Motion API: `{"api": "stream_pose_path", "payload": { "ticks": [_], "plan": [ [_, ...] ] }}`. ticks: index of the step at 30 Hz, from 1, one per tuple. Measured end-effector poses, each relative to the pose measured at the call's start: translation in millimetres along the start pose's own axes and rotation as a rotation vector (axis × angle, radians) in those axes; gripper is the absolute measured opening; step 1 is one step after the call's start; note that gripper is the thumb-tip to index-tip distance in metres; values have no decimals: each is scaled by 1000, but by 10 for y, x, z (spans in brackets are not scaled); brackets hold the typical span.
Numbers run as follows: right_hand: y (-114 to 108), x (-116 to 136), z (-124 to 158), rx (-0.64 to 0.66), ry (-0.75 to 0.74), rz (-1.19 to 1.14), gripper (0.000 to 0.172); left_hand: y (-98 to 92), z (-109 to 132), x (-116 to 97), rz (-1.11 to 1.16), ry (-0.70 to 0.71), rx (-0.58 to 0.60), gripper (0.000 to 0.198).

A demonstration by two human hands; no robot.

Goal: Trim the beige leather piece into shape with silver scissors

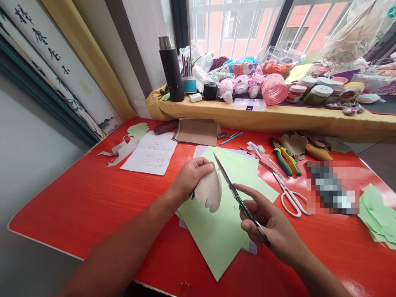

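Observation:
Between the thumb and fingers of my left hand [192, 175] is a beige leather piece [210, 190] with a scalloped lower edge. My right hand [268, 222] grips a pair of dark-handled scissors [229, 180], whose blades point up and to the left, just right of the leather. The blades look close together and apart from the leather's main part. My right index finger lies stretched along the scissors. Below both hands, light green paper sheets [213, 243] lie on the red table [105, 210], with purple paper showing under them.
White-handled scissors [293, 202], pliers [286, 159] and green paper pieces [377, 214] lie to the right. A sketched white sheet [151, 152] and leather scraps [123, 149] are at left. Behind, a black thermos [173, 72] and several jars stand on the sill [204, 110].

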State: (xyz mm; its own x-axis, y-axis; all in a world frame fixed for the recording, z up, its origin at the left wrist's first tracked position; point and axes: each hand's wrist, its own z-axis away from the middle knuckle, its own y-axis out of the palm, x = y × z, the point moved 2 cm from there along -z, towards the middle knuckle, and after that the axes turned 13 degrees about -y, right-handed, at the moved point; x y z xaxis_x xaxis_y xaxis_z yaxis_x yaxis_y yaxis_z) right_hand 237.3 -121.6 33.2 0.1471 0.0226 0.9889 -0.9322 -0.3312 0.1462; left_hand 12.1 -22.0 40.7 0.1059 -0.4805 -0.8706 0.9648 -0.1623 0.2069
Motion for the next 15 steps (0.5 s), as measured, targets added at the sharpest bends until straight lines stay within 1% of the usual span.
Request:
{"api": "stream_pose_path", "payload": {
  "ticks": [4,8,15],
  "plan": [
    [-7,-5,7,25,6,10,80,12,12,-17,-11,-8,0,34],
    [-8,-11,12,38,0,16,78,15,20,-28,-23,-10,18,34],
    [-9,-2,14,65,-18,9,77,-16,1,-42,-15,-80,80,32]
  ]
}}
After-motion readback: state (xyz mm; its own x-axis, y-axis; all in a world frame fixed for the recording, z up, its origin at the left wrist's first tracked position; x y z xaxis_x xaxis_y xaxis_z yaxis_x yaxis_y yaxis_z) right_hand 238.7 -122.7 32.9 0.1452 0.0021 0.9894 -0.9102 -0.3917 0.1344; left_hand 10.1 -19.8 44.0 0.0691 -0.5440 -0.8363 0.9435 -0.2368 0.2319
